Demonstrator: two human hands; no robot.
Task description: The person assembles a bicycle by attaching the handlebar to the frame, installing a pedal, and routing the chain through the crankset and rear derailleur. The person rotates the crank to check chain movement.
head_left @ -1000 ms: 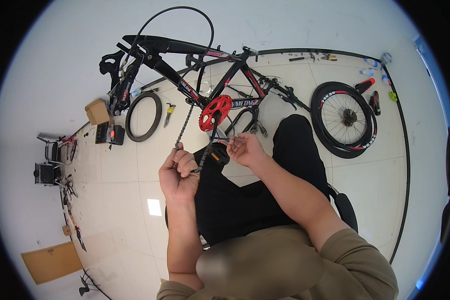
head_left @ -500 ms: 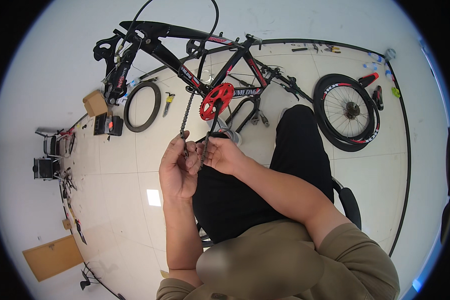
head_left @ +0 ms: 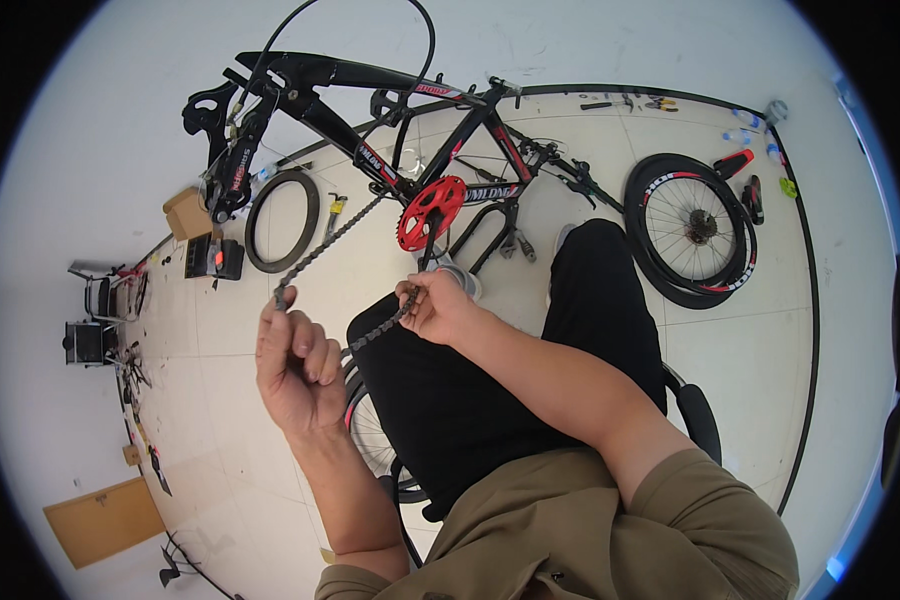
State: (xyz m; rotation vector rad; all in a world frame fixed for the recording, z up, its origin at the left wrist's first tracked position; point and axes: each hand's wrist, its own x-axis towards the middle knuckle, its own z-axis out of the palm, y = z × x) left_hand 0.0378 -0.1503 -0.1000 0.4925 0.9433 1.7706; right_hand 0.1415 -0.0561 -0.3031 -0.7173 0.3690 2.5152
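A dark bicycle chain (head_left: 327,246) slants down from the frame, near the red chainring (head_left: 431,214), to my left hand (head_left: 305,375). That hand is closed, with the chain pinched between thumb and forefinger. My right hand (head_left: 440,312) grips another stretch of chain below the crank. From there this stretch runs down to the left across my dark trouser leg and passes out of sight behind the left hand's fingers. Above my hands stands the black bicycle frame (head_left: 335,120) with red and white markings, its fork at the left and without wheels fitted.
At the right a spoked wheel (head_left: 692,228) lies with a tire on the floor. A loose tire (head_left: 282,220), a yellow-handled tool (head_left: 335,213) and an open cardboard box (head_left: 185,212) lie left. Hand tools and bottles line the far wall. Another wheel (head_left: 368,430) shows beneath my left side.
My left hand has moved left, away from the right hand, drawing the chain into a slant. The right hand still holds its stretch and has barely moved.
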